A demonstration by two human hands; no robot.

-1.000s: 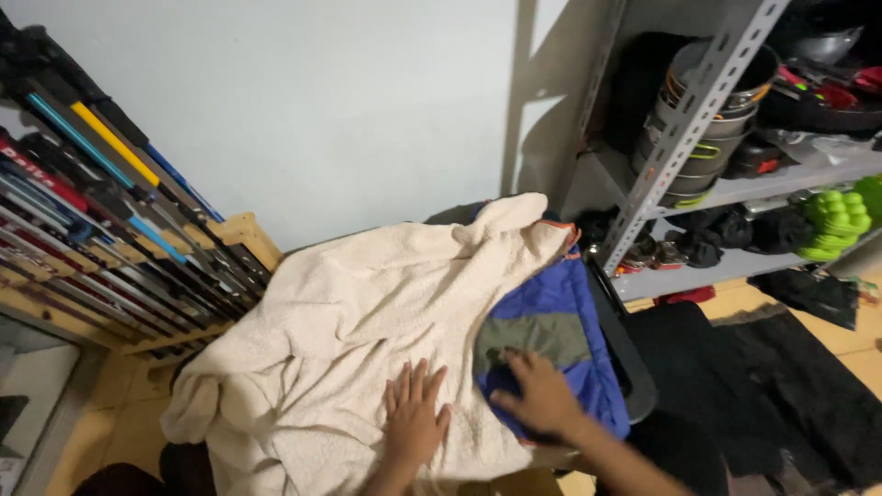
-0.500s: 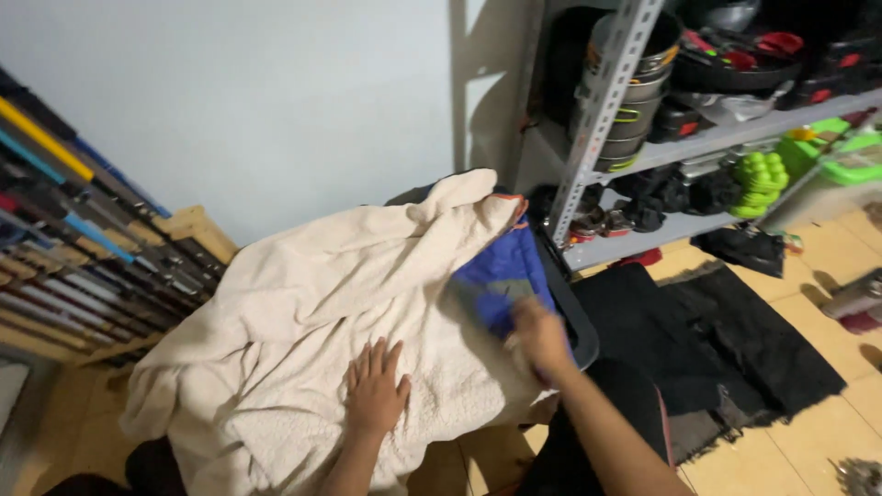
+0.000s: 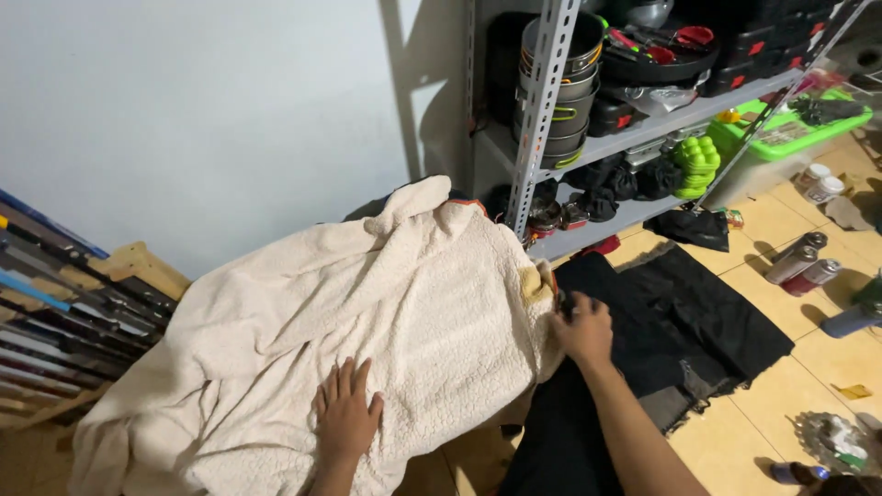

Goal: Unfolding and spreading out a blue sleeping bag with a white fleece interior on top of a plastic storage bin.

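My left hand [image 3: 347, 413] lies flat on the cream fleece blanket [image 3: 367, 321], fingers spread and apart, palm pressing the fabric near its lower edge. The blanket is draped over a raised surface I cannot see, covering it fully and hanging down toward the tiled floor [image 3: 827, 340]. My right hand [image 3: 583, 326] is at the blanket's right edge, fingers closed together on the fabric there, just below a small tan patch [image 3: 537, 283] on the hem. To the right of the blanket, black cloth [image 3: 698, 312] lies spread on the floor. Behind the blanket's upper right corner stands a grey metal shelf [image 3: 542, 119] carrying stacked pots [image 3: 560, 92], dark pans and a green knobbly object [image 3: 696, 163]. To the blanket's left, a wooden rack [image 3: 138, 266] holds a row of long thin rods [image 3: 55, 303]. Well right of the blanket, a few cans [image 3: 804, 266] stand on the floor, near a green-lidded plastic box [image 3: 781, 133].
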